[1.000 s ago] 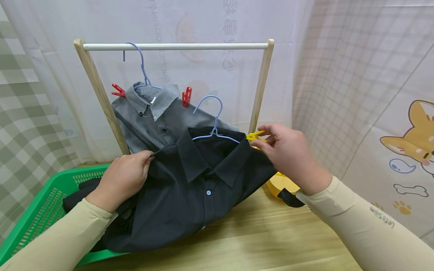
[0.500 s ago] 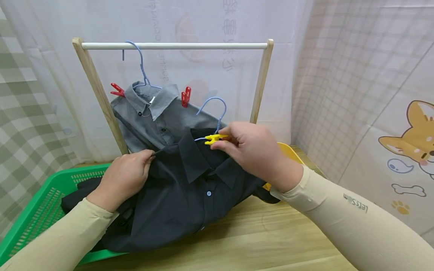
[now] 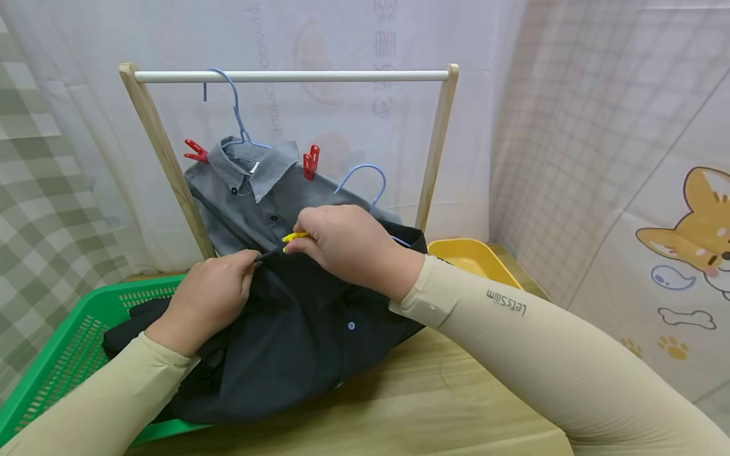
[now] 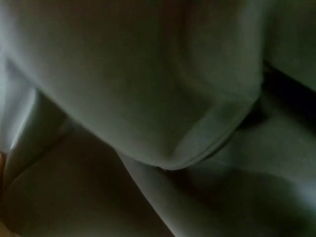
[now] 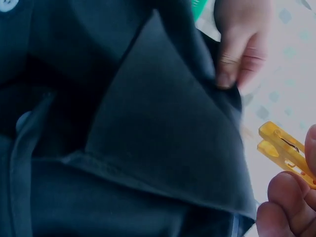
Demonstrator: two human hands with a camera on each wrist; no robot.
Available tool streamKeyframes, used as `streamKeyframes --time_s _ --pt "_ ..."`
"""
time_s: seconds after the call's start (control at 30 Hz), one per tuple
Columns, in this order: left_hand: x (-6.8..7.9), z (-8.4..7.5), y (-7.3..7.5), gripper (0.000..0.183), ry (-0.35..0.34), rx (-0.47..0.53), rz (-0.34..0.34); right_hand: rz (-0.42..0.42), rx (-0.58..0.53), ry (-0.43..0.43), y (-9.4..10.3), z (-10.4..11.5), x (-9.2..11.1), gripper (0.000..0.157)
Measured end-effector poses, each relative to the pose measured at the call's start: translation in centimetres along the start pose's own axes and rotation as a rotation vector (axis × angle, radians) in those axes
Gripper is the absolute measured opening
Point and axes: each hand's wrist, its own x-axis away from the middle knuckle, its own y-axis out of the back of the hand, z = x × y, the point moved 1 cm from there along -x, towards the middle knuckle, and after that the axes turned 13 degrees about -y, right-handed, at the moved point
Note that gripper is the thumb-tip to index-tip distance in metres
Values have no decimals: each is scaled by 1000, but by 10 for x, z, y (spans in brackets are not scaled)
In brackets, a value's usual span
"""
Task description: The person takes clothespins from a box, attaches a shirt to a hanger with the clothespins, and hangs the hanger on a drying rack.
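Observation:
A black shirt (image 3: 296, 342) on a blue wire hanger (image 3: 365, 166) drapes from the green basket over the table. My left hand (image 3: 208, 301) pinches the shirt's left shoulder edge. My right hand (image 3: 356, 250) crosses over the collar and pinches a yellow clothespin (image 3: 293, 237), whose tip points at the shoulder seam close to my left fingertips. In the right wrist view the clothespin (image 5: 286, 150) is beside the shirt's collar (image 5: 163, 123), a gap away from the cloth. Most of the collar is hidden by my right hand in the head view. Dark cloth (image 4: 113, 84) fills the left wrist view.
A grey shirt (image 3: 279, 190) with two red clothespins (image 3: 310, 163) hangs behind on a blue hanger (image 3: 236, 104) from the white bar (image 3: 319, 76). A green basket (image 3: 71, 354) stands left. A yellow tray (image 3: 473, 250) sits behind my right forearm on the wooden table (image 3: 450, 399).
My right hand has carried the yellow clothespin leftward, from the shirt's right collar side across the hanger to the left shoulder. The left hand keeps its hold in place.

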Motion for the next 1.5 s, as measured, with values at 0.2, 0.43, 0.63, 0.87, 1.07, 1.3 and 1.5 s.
streamKeyframes --time_s 0.2,0.43,0.63,0.87,1.07,1.3,1.5 --pt "1 0 1 10 -9 -1 -22 5 95 27 -11 4 -8 26" --pt "0 1 1 10 -25 -3 -53 14 139 40 -14 8 -12 28" --pt "0 -1 1 9 -50 -5 -91 8 198 74 -17 12 -14 31" --pt "1 -1 2 13 -64 -22 -118 -85 256 155 -21 12 -13 32" --pt "1 -1 1 10 -61 -19 -117 -115 264 206 -22 10 -11 34" --pt "3 2 2 8 -29 -9 -102 -157 191 257 -17 1 0 48" --pt "6 3 3 9 1 -5 -87 -287 56 251 -2 -24 18 48"
